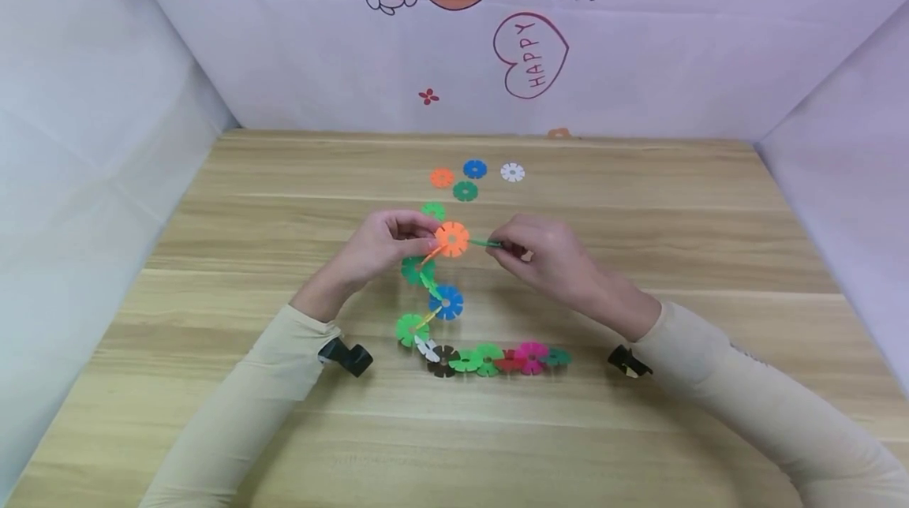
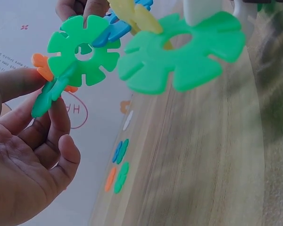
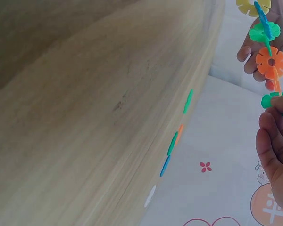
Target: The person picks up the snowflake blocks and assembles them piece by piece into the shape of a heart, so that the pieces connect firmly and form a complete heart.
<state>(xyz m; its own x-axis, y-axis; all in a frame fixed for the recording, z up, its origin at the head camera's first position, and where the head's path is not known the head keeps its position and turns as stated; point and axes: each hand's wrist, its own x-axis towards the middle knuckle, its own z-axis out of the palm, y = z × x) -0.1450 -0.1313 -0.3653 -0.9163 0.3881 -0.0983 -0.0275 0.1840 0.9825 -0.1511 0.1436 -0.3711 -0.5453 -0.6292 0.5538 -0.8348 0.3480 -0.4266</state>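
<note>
A chain of slotted plastic discs runs up toward both hands, from a teal disc [image 1: 557,356] through a pink disc [image 1: 531,357], a black disc [image 1: 444,362] and a blue disc [image 1: 446,303]. My left hand [image 1: 379,244] pinches the chain near its upper end, at an orange disc [image 1: 452,239]. Between the thumb and index finger of my right hand [image 1: 550,259] is a green disc [image 1: 483,243], seen edge-on and meeting the orange disc's right side. The right wrist view shows this green disc [image 3: 266,101] partly covered by fingers.
Loose discs lie beyond the hands: an orange one [image 1: 442,177], a blue one [image 1: 475,169], a white one [image 1: 512,172], a dark green one [image 1: 465,192] and a light green one [image 1: 434,211]. A printed cloth [image 1: 319,66] stands behind the wooden table [image 1: 682,208].
</note>
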